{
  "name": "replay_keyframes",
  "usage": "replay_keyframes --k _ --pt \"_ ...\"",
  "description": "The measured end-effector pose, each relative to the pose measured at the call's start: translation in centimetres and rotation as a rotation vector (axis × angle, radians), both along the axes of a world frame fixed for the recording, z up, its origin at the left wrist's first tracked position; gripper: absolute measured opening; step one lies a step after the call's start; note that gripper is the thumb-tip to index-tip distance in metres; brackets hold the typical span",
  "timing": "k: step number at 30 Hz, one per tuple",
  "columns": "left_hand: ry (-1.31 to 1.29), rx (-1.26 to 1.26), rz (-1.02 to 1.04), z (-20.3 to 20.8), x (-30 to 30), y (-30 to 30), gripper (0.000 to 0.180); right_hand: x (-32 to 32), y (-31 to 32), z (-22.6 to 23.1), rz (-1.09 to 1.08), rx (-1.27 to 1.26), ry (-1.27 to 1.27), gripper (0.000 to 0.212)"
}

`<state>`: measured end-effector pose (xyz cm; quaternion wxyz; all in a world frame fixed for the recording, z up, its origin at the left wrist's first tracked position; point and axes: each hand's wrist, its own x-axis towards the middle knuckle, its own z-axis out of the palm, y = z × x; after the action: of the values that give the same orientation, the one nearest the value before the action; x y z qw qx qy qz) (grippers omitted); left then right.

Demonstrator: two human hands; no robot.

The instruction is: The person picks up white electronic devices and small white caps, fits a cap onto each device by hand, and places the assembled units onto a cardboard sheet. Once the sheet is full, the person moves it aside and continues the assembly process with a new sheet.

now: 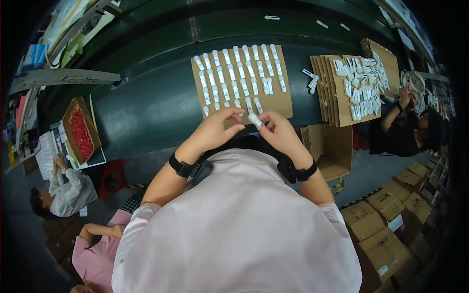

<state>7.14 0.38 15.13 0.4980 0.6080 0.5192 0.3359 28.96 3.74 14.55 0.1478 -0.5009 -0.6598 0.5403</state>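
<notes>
My right hand pinches a small white stick with a rounded head between thumb and fingers, its head pointing away from me to the left. Beside it my left hand is curved with thumb and fingers apart, and nothing shows between them. Both hands are over the near edge of a flat cardboard sheet. On that sheet, similar white sticks lie in rows, heads mostly pointing away from me. Part of the nearest row is hidden behind my left hand.
More sticks cover a stack of cardboard sheets at the right; a few loose ones lie beside it. An open carton stands below the bench. A box of red pieces is at left. Co-workers sit at left and right.
</notes>
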Motion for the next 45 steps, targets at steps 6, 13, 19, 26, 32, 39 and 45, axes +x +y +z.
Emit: replay_keyframes --k 6,13,19,26,32,39,45 --pt "0.163 -0.272 0.248 -7.9 -6.1 -1.3 0.022 2.6 3.0 -12.4 -0.171 0.086 -0.357 0.025" --pt "0.143 -0.247 0.387 -11.4 -11.6 -1.9 0.017 2.4 5.1 -16.9 -0.219 0.045 -0.563 0.027" --pt "0.077 -0.222 0.413 -11.5 -12.2 0.5 0.016 2.5 5.5 -13.4 -0.215 0.094 -0.572 0.028" --pt "0.0 -0.181 0.541 -8.7 -8.8 4.3 0.016 6.3 17.4 -10.4 -0.14 0.363 -0.479 0.024" --pt "0.122 -0.168 0.72 -6.1 -5.5 4.8 0.016 3.5 31.4 -11.6 0.016 0.607 -0.306 0.021" --pt "0.182 -0.297 0.869 -3.5 -1.4 4.6 0.017 -3.9 41.0 -18.0 0.176 0.805 -0.256 0.032" --pt "0.221 -0.322 0.941 -2.0 0.7 4.9 0.017 -6.0 43.0 -20.4 0.159 0.682 -0.293 0.03"
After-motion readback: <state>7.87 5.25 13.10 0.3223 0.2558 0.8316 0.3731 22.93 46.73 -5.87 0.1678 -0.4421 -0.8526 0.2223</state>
